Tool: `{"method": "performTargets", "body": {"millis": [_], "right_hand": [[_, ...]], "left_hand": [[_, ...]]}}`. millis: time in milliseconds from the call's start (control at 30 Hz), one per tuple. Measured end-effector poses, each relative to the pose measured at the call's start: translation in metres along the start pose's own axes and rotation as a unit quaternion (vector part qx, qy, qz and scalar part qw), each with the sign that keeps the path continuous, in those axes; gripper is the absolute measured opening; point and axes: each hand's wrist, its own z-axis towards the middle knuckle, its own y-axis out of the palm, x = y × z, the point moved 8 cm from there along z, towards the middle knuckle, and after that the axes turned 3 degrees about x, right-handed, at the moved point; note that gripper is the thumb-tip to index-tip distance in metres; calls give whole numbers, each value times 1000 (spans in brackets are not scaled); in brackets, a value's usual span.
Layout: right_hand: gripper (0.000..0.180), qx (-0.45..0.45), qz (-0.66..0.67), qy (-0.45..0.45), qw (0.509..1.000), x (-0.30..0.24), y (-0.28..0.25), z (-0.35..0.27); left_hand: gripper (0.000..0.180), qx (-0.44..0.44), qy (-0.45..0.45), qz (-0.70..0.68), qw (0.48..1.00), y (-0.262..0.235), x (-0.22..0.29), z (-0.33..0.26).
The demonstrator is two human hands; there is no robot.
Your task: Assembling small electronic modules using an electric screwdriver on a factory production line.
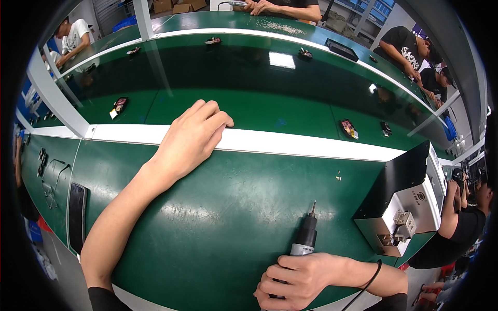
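Observation:
My right hand (303, 280) is wrapped around an electric screwdriver (305, 236), black and grey. Its thin metal bit points up and away over the green table (207, 207). A black cord passes across my right wrist. My left hand (194, 132) lies across the white rail (290, 143) at the table's far side. Its fingers are loosely bent over the rail toward the green conveyor belt (259, 106), and nothing shows in them. Several tiny brass-coloured pieces (339, 176) lie on the table beyond the screwdriver's tip.
A black and silver metal box (399, 202) stands at the right. A dark phone (78, 217) and glasses (50, 186) lie at the left. Small electronic assemblies (348, 129) are spread along the belt. A black tray (341, 49) sits on the far bench, where other people work.

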Motion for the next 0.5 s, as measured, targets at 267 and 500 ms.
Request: {"method": "performTargets", "body": {"millis": [267,500], "right_hand": [[14,-6,-2,-1,1000,0,1,0],[14,-6,2,1,1000,0,0,0]], "left_hand": [[13,3,4,-3,1000,-1,1,0],[13,10,10,1,1000,0,1,0]]}}
